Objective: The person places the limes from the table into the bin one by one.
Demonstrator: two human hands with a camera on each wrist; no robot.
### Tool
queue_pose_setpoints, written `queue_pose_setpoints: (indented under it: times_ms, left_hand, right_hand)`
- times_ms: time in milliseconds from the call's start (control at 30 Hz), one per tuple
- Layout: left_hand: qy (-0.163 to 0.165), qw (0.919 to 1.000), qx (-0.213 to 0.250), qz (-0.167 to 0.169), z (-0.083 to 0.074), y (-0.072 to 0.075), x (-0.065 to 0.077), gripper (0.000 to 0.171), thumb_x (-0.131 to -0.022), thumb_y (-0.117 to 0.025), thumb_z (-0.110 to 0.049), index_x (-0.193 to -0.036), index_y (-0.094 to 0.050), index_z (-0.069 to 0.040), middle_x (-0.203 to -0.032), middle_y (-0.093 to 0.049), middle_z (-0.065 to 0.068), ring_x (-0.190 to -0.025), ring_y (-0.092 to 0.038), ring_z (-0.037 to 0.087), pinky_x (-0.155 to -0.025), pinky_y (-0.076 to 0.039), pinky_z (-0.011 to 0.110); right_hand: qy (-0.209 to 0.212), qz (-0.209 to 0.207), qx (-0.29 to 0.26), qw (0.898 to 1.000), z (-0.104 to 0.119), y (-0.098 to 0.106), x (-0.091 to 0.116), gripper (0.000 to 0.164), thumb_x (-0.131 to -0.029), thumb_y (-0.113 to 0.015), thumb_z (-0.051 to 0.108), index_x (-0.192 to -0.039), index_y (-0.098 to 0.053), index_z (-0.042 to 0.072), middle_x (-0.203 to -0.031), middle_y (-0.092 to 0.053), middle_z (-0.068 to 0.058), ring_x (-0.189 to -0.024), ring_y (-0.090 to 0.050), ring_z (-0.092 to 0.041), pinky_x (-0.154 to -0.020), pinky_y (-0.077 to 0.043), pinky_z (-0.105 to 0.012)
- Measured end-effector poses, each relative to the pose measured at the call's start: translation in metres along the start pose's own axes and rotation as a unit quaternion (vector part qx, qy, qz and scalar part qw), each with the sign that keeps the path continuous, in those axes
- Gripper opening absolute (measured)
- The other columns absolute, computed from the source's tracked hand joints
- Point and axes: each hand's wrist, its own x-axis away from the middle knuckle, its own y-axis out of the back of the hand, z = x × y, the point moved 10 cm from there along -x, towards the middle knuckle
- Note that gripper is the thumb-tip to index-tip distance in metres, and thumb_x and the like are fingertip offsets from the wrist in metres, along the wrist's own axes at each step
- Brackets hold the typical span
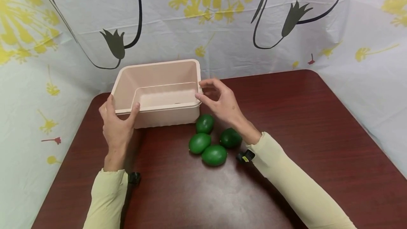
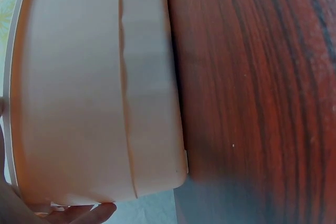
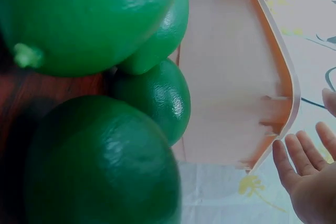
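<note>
l+r hands (image 1: 117,128) (image 1: 224,107), 1 bin (image 1: 166,117), 4 limes (image 1: 199,143)

Table (image 1: 302,116): dark red-brown, wood-grained top with darker streaks, rounded far corners, shiny toward near middle. Standing on it at far side, left of centre — pale pinkish bin (image 1: 165,117), open side up. By bin's near right corner, four glossy green fruits (image 1: 214,155) in loose cluster — one just beside bin, two nearer ones side by side, darkest at right.
</note>
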Motion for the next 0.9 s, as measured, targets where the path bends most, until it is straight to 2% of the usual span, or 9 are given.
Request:
queue_pose_setpoints:
  times_ms: [267, 533, 600, 900]
  left_hand:
    - [-0.012, 0.9998, -0.003, -0.012, -0.002, 0.002, 0.0, 0.093, -0.085, -0.072, -0.065, -0.163, -0.034, -0.033, -0.163, -0.038, 0.003, -0.133, -0.056, 0.049, -0.105, -0.041, 0.068]
    - [-0.008, 0.9999, -0.001, -0.009, -0.001, 0.001, 0.001, 0.093, -0.085, -0.072, -0.065, -0.163, -0.034, -0.034, -0.163, -0.037, 0.002, -0.132, -0.056, 0.05, -0.105, -0.04, 0.069]
    - [-0.009, 0.9999, -0.002, -0.009, -0.001, 0.001, 0.001, 0.093, -0.085, -0.072, -0.065, -0.164, -0.034, -0.033, -0.163, -0.037, 0.002, -0.132, -0.056, 0.05, -0.105, -0.04, 0.068]
    - [-0.007, 0.9999, -0.005, -0.007, -0.001, 0.002, 0.001, 0.094, -0.085, -0.072, -0.065, -0.164, -0.033, -0.033, -0.163, -0.037, 0.003, -0.134, -0.055, 0.048, -0.106, -0.04, 0.069]
  right_hand:
    - [-0.022, -0.005, 0.017, 1.0, -0.011, 0.011, 0.007, 0.04, -0.092, -0.08, 0.021, -0.127, -0.067, 0.006, -0.129, -0.067, -0.007, -0.102, -0.074, -0.028, -0.087, -0.06, -0.041]
    - [-0.024, -0.003, 0.024, 0.999, -0.019, 0.02, 0.013, 0.04, -0.093, -0.08, 0.02, -0.128, -0.066, 0.007, -0.132, -0.066, -0.008, -0.102, -0.074, -0.03, -0.089, -0.059, -0.048]
    - [-0.028, -0.003, 0.029, 0.999, -0.02, 0.022, 0.014, 0.04, -0.092, -0.08, 0.02, -0.128, -0.066, 0.008, -0.131, -0.066, -0.008, -0.1, -0.074, -0.028, -0.088, -0.059, -0.043]
    - [-0.048, -0.002, 0.03, 0.998, -0.031, 0.03, 0.02, 0.04, -0.092, -0.081, 0.024, -0.127, -0.066, 0.011, -0.126, -0.068, -0.005, -0.101, -0.072, -0.025, -0.093, -0.057, -0.047]
